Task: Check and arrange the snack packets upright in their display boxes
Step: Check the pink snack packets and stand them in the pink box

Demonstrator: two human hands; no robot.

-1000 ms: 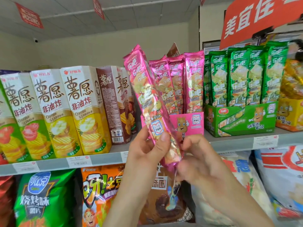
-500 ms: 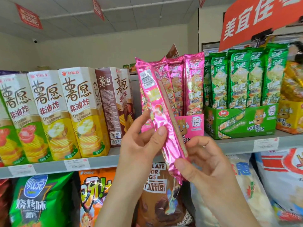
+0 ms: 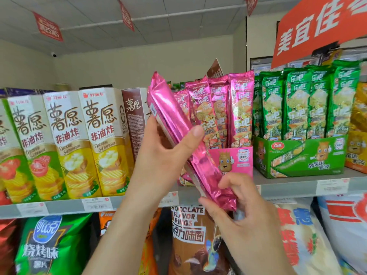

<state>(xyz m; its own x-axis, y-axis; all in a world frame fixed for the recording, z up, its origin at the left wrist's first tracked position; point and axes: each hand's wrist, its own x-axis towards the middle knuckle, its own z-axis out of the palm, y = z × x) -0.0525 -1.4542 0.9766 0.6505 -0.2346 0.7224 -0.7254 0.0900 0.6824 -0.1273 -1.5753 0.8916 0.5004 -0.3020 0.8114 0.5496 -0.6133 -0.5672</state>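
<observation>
Pink packet (image 3: 178, 124) held tilted, top leaning left. Left grip (image 3: 158, 155) wraps its middle, thumb across it; right grip (image 3: 242, 211) pinches the bottom end. Behind: pink display box (image 3: 236, 159) on shelf (image 3: 288, 187), its packets (image 3: 238, 108) upright.

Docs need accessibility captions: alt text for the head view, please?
Two hands hold a pink packet tilted before a shop shelf, the left hand gripping its middle, the right hand pinching its lower end. Behind, more pink packets stand upright in a pink box, beside green packets in a green box.
</observation>
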